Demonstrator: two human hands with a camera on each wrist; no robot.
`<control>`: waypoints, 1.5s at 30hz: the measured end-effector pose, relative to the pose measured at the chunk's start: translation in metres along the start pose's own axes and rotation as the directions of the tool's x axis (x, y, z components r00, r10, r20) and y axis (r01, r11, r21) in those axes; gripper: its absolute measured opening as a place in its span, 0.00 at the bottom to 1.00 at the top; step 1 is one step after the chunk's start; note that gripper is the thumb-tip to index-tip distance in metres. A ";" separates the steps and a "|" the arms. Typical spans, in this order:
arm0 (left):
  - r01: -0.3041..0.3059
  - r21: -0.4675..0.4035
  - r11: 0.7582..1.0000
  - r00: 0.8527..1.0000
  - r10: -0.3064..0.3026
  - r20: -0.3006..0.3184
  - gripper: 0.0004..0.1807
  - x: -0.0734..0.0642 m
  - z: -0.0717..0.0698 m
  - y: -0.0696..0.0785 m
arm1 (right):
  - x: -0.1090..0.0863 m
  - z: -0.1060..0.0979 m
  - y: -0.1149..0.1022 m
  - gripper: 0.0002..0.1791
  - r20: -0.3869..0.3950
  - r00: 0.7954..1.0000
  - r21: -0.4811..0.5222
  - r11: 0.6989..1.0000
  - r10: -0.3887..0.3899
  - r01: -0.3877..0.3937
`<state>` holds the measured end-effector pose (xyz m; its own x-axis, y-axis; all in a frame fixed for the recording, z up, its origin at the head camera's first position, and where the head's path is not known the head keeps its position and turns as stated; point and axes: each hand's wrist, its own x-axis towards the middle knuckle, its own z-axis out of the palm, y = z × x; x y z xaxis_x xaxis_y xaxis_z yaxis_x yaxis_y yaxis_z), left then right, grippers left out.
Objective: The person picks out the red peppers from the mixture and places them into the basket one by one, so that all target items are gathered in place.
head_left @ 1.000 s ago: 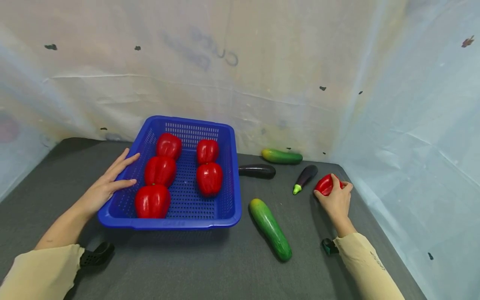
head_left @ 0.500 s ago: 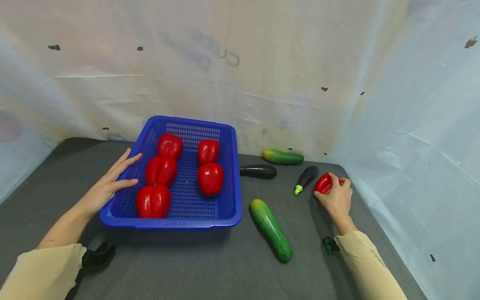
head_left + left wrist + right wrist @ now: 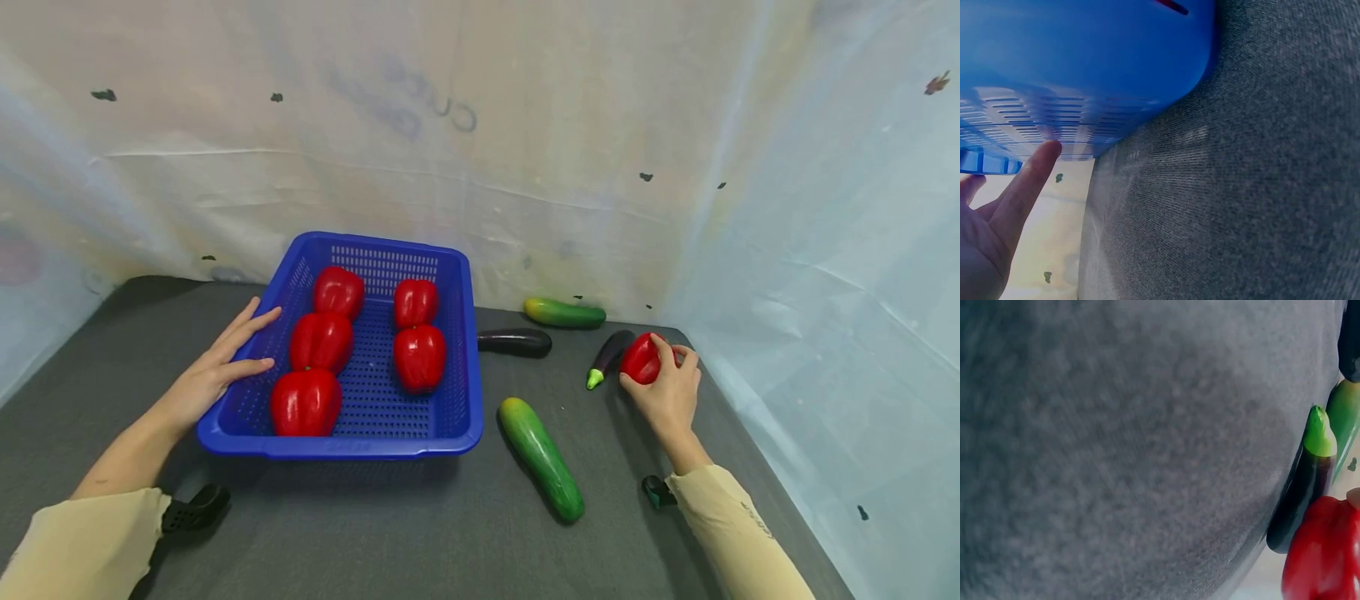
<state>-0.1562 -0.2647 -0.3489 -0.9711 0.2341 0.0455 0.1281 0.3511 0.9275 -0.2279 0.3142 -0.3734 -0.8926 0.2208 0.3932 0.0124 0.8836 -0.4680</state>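
At the right of the head view, my right hand grips a red bell pepper, thumb on the near side and fingers over the top. In the right wrist view the pepper overlaps a small eggplant with a green stem end. My left hand rests with spread, fairly straight fingers on the left side of a blue plastic basket. From the left wrist, one finger touches the slotted basket wall. Inside lie several red bell peppers, among them a front-left one.
A green cucumber lies on the grey table right of the basket. Farther back are another cucumber and a dark eggplant, its left end hidden by the basket. Pale plastic sheeting hangs behind and at the right.
My right hand has lifted the bell pepper slightly and moved it a little left, so it now overlaps the small eggplant in the head view. My left hand and the basket stay put.
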 end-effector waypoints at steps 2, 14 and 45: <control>0.002 -0.011 1.000 1.000 -0.002 0.002 0.35 0.000 0.000 0.000 | 0.000 0.001 0.000 0.40 -0.018 1.000 0.005 1.000 -0.018 0.018; -0.005 -0.022 1.000 1.000 0.005 0.005 0.34 0.001 -0.001 -0.001 | -0.002 0.003 -0.008 0.40 -0.044 0.991 0.007 0.992 -0.124 0.125; 0.011 -0.036 0.999 1.000 -0.010 0.008 0.34 0.000 0.000 0.000 | -0.021 0.006 -0.055 0.41 -0.045 0.942 0.056 0.941 -0.333 0.335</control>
<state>-0.1563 -0.2645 -0.3487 -0.9708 0.2377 0.0330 0.1104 0.3205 0.9408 -0.2130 0.2584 -0.3608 -0.8243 -0.0675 0.5621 -0.3127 0.8820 -0.3526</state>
